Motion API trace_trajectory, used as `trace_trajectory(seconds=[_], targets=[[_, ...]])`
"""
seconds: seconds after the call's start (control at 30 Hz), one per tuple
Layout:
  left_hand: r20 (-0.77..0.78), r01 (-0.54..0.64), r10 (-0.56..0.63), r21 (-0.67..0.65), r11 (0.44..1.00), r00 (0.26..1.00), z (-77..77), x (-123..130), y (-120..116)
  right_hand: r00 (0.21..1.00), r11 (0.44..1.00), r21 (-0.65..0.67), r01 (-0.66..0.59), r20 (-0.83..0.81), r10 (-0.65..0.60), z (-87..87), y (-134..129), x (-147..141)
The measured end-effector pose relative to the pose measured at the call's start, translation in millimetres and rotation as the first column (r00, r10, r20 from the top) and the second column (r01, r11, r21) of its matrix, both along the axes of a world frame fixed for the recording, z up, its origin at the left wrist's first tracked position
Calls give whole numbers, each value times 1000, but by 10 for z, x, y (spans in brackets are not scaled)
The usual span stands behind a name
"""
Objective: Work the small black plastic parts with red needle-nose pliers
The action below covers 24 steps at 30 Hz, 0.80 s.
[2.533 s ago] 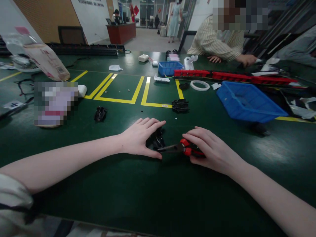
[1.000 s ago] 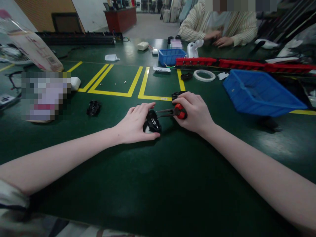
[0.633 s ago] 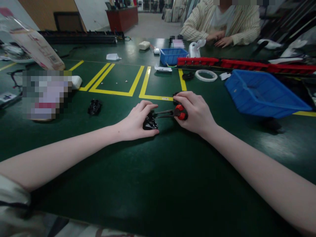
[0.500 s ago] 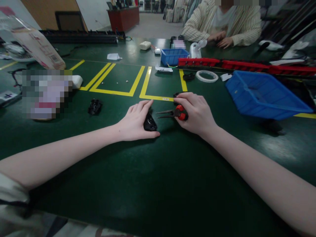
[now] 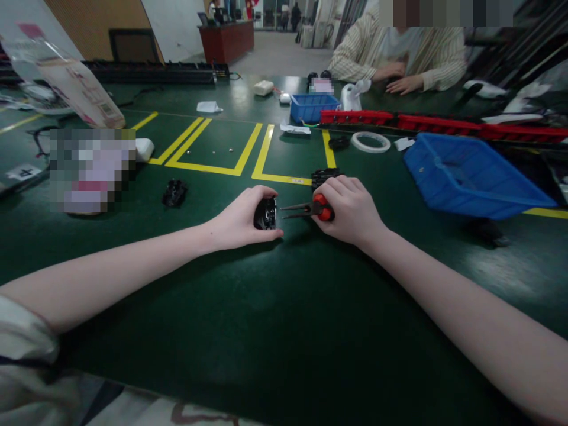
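Between the thumb and fingers of my left hand (image 5: 244,218) is a small black plastic part (image 5: 266,214), held just above or on the green table (image 5: 248,307). My right hand (image 5: 350,210) is closed round a pair of needle-nose pliers (image 5: 314,208) with red handles. The pliers' jaws are slightly apart and point left, close to the black part but not touching it. Just behind my right hand lies a second black plastic part (image 5: 326,176). A similar black part (image 5: 174,193) rests to the left of my left hand.
Yellow tape (image 5: 206,168) marks boxes on the table. At right stand a big blue bin (image 5: 474,177) and a tape roll (image 5: 371,142); behind are a small blue bin (image 5: 314,107) and a long red strip (image 5: 444,125). A bottle (image 5: 82,86) leans at left. A person (image 5: 399,59) sits opposite.
My left hand has turned the black part, so its detailed side now faces the pliers, and the fingers have curled round it. The pliers stay in my right hand. The view has tilted up slightly.
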<state>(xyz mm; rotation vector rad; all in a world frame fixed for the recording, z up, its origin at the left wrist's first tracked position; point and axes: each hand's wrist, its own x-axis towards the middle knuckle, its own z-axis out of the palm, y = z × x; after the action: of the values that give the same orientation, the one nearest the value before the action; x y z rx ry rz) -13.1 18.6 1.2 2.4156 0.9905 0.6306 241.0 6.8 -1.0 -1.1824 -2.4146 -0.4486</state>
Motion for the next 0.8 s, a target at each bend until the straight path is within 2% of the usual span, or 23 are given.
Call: trace_trajectory(seconds=[0.07,0.17,0.4,0.67,0.8], targets=[[22,66,-66,-12,998,998,39,-1,-30,1000,1000,21,-15,13,15,-3,-9,-3],[-41,161,-160,13,987,986,81,-9,-71,998,998,55,-44,42,41,-6,-22,-16],[-166,192,-187,15,981,968,119,-18,-120,995,992,99,-81,72,74,2,-47,-51],[-197,179,-172,18,984,965,105,-6,-114,999,992,-123,-26,-48,20,6,-110,-100],[-224,168,-147,76,983,963,93,2,-111,1000,990,-139,-26,2,26,7,-120,-129]])
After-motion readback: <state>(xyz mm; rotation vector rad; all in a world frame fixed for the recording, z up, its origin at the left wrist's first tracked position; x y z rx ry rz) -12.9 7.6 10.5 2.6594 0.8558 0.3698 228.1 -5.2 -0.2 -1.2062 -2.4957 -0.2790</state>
